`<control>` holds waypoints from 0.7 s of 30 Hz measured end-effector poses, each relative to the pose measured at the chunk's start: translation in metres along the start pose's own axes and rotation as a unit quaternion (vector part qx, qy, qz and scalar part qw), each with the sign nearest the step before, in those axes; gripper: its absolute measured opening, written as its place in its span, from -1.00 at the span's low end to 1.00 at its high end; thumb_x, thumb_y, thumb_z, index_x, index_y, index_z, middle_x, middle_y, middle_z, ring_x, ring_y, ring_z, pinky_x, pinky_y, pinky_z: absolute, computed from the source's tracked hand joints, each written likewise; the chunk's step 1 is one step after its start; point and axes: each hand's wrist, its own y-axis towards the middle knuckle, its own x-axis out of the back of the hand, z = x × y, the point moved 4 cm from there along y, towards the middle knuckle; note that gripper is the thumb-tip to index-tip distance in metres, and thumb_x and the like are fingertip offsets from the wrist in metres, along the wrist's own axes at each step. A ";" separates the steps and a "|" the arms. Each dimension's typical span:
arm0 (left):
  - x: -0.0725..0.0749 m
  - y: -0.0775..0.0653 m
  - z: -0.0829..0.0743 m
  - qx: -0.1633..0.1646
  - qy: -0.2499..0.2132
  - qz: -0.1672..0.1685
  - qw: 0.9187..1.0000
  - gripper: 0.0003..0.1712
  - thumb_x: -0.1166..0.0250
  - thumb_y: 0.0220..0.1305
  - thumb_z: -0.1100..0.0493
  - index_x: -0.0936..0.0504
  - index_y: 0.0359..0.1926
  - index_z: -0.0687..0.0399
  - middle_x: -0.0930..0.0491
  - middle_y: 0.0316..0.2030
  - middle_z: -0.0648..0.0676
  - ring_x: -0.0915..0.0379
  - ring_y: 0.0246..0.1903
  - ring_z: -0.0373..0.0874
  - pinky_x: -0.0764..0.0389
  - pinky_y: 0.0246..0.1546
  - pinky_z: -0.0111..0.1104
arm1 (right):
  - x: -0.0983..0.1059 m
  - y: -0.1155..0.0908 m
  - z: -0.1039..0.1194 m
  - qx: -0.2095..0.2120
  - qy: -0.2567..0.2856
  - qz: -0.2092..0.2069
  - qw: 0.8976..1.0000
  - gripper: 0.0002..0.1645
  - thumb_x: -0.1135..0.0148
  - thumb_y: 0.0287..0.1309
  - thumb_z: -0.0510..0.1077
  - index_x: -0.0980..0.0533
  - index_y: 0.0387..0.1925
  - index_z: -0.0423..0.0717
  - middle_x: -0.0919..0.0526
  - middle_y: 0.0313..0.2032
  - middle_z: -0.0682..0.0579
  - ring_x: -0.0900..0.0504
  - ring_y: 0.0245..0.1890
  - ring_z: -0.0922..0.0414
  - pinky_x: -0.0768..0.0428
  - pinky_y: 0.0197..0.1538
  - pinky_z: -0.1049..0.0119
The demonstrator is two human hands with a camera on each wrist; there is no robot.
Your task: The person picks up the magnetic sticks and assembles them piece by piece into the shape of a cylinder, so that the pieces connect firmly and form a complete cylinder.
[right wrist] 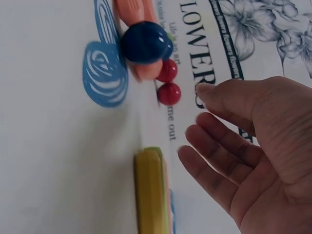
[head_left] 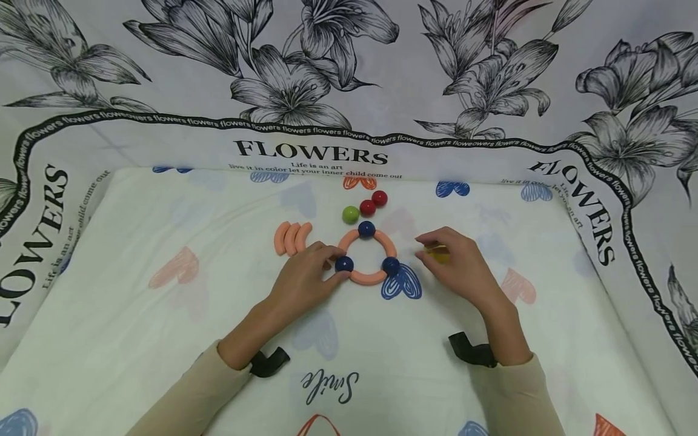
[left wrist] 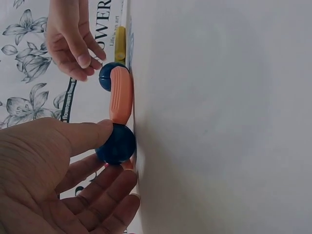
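A ring of orange curved rods (head_left: 367, 278) joined by dark blue balls (head_left: 366, 229) lies on the white cloth. My left hand (head_left: 305, 272) pinches the ring's left blue ball (left wrist: 117, 145) between thumb and fingers. To the right of the ring, my right hand (head_left: 457, 259) hovers with relaxed fingers and nothing between them. Just beyond and partly behind those fingers is a yellow bar (right wrist: 151, 190), mostly covered by the hand in the head view. The ring's right blue ball (head_left: 391, 266) sits between the two hands.
Beyond the ring are a green ball (head_left: 351, 214) and two red balls (head_left: 373, 203). Several loose orange curved rods (head_left: 292, 238) lie side by side past my left hand. The cloth (head_left: 218, 327) has printed hearts, and a flower-patterned border (head_left: 469, 157) runs along its far side.
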 end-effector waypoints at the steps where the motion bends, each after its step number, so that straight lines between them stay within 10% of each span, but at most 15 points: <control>1: 0.001 0.000 0.000 0.001 0.000 -0.001 1.000 -0.52 -0.54 0.30 -0.03 -0.73 0.17 0.01 -0.72 -0.15 0.02 -0.65 -0.16 -0.12 -0.66 -0.17 -0.28 | 0.003 -0.001 0.000 0.002 -0.007 -0.005 1.000 -0.66 -0.43 0.33 -0.24 -0.68 0.11 -0.20 -0.75 0.01 -0.16 -0.76 0.04 -0.08 -0.73 0.19 -0.07; 21: 0.001 0.001 -0.001 0.006 0.014 -0.003 1.000 -0.53 -0.54 0.29 -0.04 -0.75 0.15 0.01 -0.74 -0.16 0.01 -0.67 -0.17 -0.13 -0.67 -0.20 -0.29 | 0.015 -0.011 -0.018 -0.039 -0.129 0.032 0.990 -0.72 -0.43 0.30 -0.23 -0.72 0.02 -0.21 -0.74 0.02 -0.22 -0.67 0.09 -0.22 -0.61 0.26 -0.23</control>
